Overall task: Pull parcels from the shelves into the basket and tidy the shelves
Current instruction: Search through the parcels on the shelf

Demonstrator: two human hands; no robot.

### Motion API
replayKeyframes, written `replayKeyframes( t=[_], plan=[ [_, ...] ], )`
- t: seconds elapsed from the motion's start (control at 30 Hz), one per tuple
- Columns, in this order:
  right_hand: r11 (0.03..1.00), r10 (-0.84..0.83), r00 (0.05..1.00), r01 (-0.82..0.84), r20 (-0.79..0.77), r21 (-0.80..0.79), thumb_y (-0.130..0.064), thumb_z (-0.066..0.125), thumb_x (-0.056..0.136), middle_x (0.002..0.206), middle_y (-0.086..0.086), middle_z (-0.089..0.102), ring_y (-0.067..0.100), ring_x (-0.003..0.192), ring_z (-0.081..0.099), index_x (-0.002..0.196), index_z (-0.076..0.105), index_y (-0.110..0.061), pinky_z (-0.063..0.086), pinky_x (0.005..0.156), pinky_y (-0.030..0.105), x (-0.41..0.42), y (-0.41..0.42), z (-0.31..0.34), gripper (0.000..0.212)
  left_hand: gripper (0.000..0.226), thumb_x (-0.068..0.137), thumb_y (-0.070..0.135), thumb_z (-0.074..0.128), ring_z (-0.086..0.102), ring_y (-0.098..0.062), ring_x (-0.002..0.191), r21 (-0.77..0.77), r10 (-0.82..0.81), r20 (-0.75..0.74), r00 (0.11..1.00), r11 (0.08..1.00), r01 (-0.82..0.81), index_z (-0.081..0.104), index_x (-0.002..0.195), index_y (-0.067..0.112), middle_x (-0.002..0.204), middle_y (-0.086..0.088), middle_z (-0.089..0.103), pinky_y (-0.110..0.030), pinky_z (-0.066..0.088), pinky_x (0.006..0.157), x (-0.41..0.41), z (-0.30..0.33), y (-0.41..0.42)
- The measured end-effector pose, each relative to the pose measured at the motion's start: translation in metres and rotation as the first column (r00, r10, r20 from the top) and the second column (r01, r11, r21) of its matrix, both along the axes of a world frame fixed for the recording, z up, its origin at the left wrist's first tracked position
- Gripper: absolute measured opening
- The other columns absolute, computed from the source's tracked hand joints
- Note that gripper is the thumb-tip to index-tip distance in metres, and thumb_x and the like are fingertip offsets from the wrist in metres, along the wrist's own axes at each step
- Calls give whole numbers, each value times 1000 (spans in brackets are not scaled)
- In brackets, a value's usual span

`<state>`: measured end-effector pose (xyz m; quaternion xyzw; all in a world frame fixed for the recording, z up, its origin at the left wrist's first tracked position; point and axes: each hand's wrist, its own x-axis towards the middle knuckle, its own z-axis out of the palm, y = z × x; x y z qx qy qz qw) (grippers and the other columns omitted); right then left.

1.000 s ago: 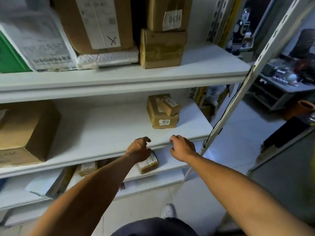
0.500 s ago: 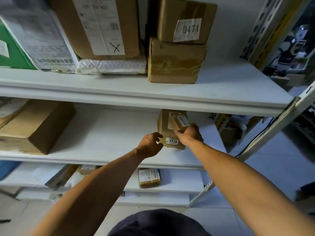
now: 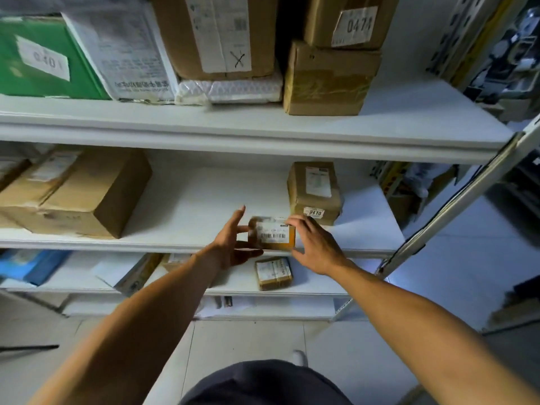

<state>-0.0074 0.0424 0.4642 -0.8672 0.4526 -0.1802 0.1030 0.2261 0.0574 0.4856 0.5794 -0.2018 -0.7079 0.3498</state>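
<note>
Small parcel (image 3: 273,233) held at the middle shelf's (image 3: 204,200) front edge.
Right hand (image 3: 317,248) grips its right end; left hand (image 3: 233,244), fingers spread, touches its left end.

Shelves (image 3: 248,135): 3 tiers; cardboard boxes (image 3: 324,80): approx. 9; green box (image 3: 43,59): 1; bagged parcels (image 3: 230,90): 2; hands (image 3: 318,247): 2
</note>
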Motion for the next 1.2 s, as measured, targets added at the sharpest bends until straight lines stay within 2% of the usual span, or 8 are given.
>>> replayKeyframes(
  t=[0.1,0.2,0.3,0.37,0.47,0.67,0.83,1.2],
  plan=[
    [990,129,992,-129,-13,-59,-13,85,70,149,2,34,24,139,37,134,38,-24,55,97,43,20,18,-9,81,29,89,43,67,70,-25,72,39,-22,-1,1000,999,22,65,96,15,78,-10,70,-27,49,60,23,-14,25],
    [940,-89,980,23,179,339,-39,96,56,155,2,18,23,143,29,152,23,-28,41,113,41,48,35,-16,122,21,91,1,61,67,-22,77,-114,53,-141,989,991,-69,63,105,16,94,-11,66,-31,58,68,51,-29,48],
    [415,-541,784,-65,303,908,-53,94,54,157,10,35,28,135,46,159,17,-28,51,100,46,71,44,-7,132,54,66,-24,62,64,-33,94,-286,52,-245,968,950,-123,55,108,10,114,-19,59,-38,62,65,71,-37,68],
    [213,-641,709,-205,295,955,-46,82,76,135,15,61,29,114,64,145,45,-16,58,82,42,82,46,-5,83,56,59,-20,61,58,-39,108,-347,10,-257,966,932,-102,54,105,10,128,-22,54,-38,61,65,82,-38,76],
    [236,-691,647,-222,324,946,-20,70,95,122,17,67,24,97,69,127,60,-13,60,72,35,94,50,-10,34,64,67,-24,58,55,-42,118,-370,-51,-252,966,928,-48,56,120,10,138,-21,49,-39,62,71,96,-34,85],
    [342,-715,566,-229,410,911,4,73,87,116,21,68,30,98,69,110,59,-13,60,81,36,121,46,-10,32,63,86,-15,60,62,-44,116,-186,10,-245,970,981,-57,54,138,19,131,-25,60,-52,58,92,113,-40,102],
    [461,-623,663,-118,415,880,7,75,84,105,17,66,25,92,69,111,65,-10,61,72,27,135,38,-8,33,38,89,13,72,69,-26,78,-39,7,63,998,999,-5,62,124,21,98,-17,67,-34,57,65,103,-51,108],
    [410,-644,745,148,171,900,-13,71,90,101,12,70,17,85,66,117,66,-17,63,80,36,71,-7,-33,28,62,81,3,76,71,-31,76,-80,520,-50,853,849,-523,51,137,3,118,-27,61,-45,62,64,93,-80,35]
  ],
)
